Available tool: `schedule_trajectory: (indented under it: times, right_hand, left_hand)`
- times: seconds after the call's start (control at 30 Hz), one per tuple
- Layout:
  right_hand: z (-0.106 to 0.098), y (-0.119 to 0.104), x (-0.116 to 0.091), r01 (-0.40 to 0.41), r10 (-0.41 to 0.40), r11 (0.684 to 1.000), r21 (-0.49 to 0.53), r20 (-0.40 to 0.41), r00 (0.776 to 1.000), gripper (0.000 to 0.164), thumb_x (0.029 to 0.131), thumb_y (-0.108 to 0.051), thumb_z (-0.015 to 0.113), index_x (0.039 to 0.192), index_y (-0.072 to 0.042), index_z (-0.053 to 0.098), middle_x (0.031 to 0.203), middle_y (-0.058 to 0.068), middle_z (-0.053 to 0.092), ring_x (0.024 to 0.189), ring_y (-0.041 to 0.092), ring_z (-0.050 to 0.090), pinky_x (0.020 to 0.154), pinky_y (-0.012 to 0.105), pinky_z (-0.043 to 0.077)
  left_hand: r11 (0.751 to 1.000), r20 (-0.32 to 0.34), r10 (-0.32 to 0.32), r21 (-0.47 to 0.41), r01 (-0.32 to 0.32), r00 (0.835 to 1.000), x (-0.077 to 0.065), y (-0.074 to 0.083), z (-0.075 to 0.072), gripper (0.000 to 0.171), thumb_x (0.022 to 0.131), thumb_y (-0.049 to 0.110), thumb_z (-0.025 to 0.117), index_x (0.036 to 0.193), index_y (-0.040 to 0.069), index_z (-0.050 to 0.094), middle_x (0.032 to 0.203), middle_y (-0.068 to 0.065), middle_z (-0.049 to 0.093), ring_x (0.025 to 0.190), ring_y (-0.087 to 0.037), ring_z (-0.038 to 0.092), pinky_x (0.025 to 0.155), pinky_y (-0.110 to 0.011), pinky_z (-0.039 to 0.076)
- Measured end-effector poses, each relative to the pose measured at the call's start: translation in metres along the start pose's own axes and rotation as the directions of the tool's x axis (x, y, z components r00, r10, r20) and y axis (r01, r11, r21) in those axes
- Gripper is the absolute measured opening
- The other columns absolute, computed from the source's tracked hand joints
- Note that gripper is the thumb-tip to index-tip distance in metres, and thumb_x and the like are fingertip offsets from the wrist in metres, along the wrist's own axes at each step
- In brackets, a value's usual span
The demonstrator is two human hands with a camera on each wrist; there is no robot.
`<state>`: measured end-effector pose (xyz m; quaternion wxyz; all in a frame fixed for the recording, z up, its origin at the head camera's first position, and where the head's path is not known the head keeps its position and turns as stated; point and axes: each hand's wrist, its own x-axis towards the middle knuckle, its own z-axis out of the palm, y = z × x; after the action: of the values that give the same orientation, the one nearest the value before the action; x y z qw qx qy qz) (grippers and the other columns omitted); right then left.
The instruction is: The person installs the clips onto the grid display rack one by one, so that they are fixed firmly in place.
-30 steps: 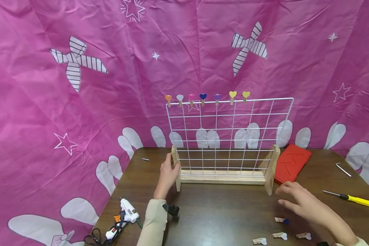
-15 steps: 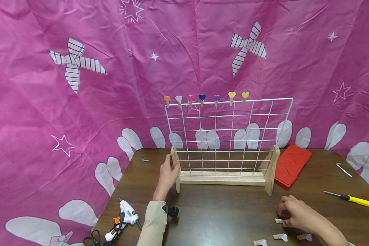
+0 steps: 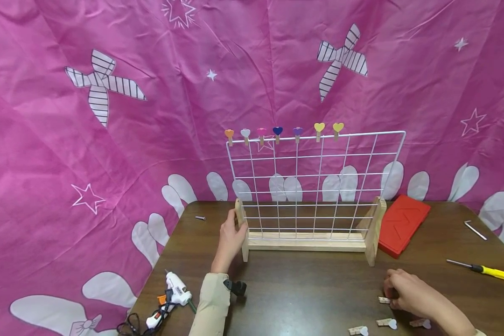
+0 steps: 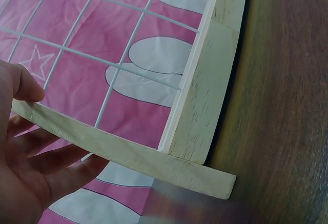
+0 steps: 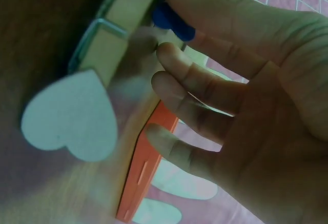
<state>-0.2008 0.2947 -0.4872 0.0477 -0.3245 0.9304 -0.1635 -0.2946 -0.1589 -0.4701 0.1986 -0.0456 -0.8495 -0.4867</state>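
My left hand (image 3: 230,240) grips the left upright of a wooden stand (image 3: 306,242); in the left wrist view the thumb lies on one side of the upright (image 4: 102,141), fingers on the other. The stand bears a white wire grid (image 3: 374,135). Clothespins with coloured hearts line its top wire, from an orange one (image 3: 229,134) to a yellow one (image 3: 338,128). Down on the table, my right hand (image 3: 416,291) pinches a clothespin (image 3: 384,300) by its dark blue heart (image 5: 171,23). White-heart clothespins (image 3: 387,323) lie nearby, one large in the right wrist view (image 5: 72,119).
A red case (image 3: 404,224) lies behind the stand's right end. Rightward are a hex key (image 3: 475,230) and a yellow-handled screwdriver (image 3: 500,274). A glue gun (image 3: 177,288) with its cord lies left, a small metal pin (image 3: 200,218) farther back. Pink cloth (image 3: 252,102) hangs behind.
My right hand has come down and toward me from near the stand's right foot onto the blue-heart clothespin, its fingers closing there. The left hand has kept its grip on the upright.
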Motion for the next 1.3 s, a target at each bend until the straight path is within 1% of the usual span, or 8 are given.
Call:
schedule_trajectory:
  times: [0.13,0.27,0.37,0.47,0.57,0.87,1.07,1.3]
  right_hand:
    - [-0.005,-0.002,0.001,0.006,-0.006,0.997,0.079,-0.004,1.0,0.027,0.063,-0.013,0.077,0.064,-0.026,0.053,0.072,-0.016,0.039,0.066,0.001,0.038,0.051,0.021,0.031]
    - [-0.016,-0.008,0.005,0.078,-0.063,0.989,0.125,-0.12,0.991,0.03,0.063,-0.013,0.078,0.065,-0.027,0.051,0.071,-0.017,0.041,0.062,-0.003,0.038,0.05,0.019,0.03]
    - [-0.027,-0.015,0.008,0.146,-0.123,0.986,0.083,-0.235,0.964,0.034,0.062,-0.012,0.079,0.067,-0.03,0.051,0.072,-0.019,0.044,0.062,-0.004,0.04,0.051,0.018,0.032]
    - [-0.043,-0.024,0.012,0.197,-0.177,0.98,0.026,-0.336,0.925,0.038,0.06,-0.01,0.08,0.069,-0.033,0.051,0.074,-0.021,0.046,0.064,-0.003,0.044,0.052,0.018,0.034]
    - [-0.061,-0.033,0.017,0.217,-0.207,0.976,-0.019,-0.395,0.895,0.041,0.059,-0.01,0.081,0.069,-0.034,0.05,0.074,-0.021,0.046,0.064,-0.003,0.046,0.056,0.014,0.034]
    - [-0.12,-0.057,0.032,0.221,-0.247,0.969,-0.112,-0.411,0.878,0.039,0.061,-0.013,0.083,0.067,-0.036,0.052,0.074,-0.022,0.047,0.065,-0.005,0.042,0.056,0.013,0.032]
    - [-0.163,-0.071,0.043,0.185,-0.259,0.958,-0.217,-0.387,0.885,0.031,0.066,-0.014,0.08,0.073,-0.033,0.057,0.075,-0.021,0.048,0.066,-0.005,0.042,0.057,0.011,0.034]
    - [-0.212,-0.089,0.06,0.219,-0.356,0.91,-0.353,-0.391,0.849,0.032,0.067,-0.002,0.077,0.089,-0.021,0.062,0.088,-0.016,0.052,0.074,0.001,0.047,0.064,0.019,0.039]
  left_hand:
    - [1.0,0.003,-0.007,0.001,0.007,1.0,0.0,0.0,0.0,0.04,0.085,0.015,0.057,0.124,0.013,0.047,0.118,-0.016,0.059,0.109,-0.028,0.056,0.086,-0.046,0.047]
    - [1.0,0.003,-0.002,-0.001,0.002,1.0,-0.001,0.001,0.0,0.04,0.086,0.015,0.057,0.125,0.012,0.047,0.119,-0.017,0.058,0.109,-0.028,0.056,0.085,-0.047,0.048]
    - [1.0,0.004,-0.001,0.001,0.001,1.0,-0.001,0.001,0.0,0.04,0.086,0.015,0.057,0.125,0.013,0.047,0.118,-0.016,0.059,0.108,-0.028,0.056,0.084,-0.046,0.048]
    - [1.0,0.002,0.001,0.002,-0.001,1.0,-0.001,0.001,0.0,0.04,0.085,0.014,0.057,0.124,0.013,0.047,0.117,-0.016,0.059,0.107,-0.028,0.057,0.083,-0.046,0.049]
    - [1.0,-0.006,0.009,0.0,-0.009,1.0,-0.001,0.001,0.0,0.041,0.084,0.013,0.057,0.124,0.012,0.047,0.117,-0.016,0.06,0.107,-0.028,0.057,0.083,-0.045,0.049]
    - [1.0,-0.013,0.011,-0.002,-0.011,1.0,-0.001,0.0,0.0,0.041,0.084,0.014,0.058,0.124,0.013,0.048,0.114,-0.018,0.061,0.106,-0.028,0.057,0.084,-0.045,0.049]
    - [1.0,-0.001,0.0,-0.007,0.0,1.0,-0.002,0.0,-0.002,0.042,0.085,0.015,0.058,0.126,0.014,0.046,0.116,-0.016,0.06,0.107,-0.028,0.057,0.084,-0.046,0.048]
    - [1.0,0.011,-0.005,-0.012,0.005,1.0,-0.002,0.001,-0.002,0.042,0.085,0.016,0.057,0.126,0.014,0.046,0.116,-0.016,0.06,0.107,-0.027,0.057,0.084,-0.047,0.048]
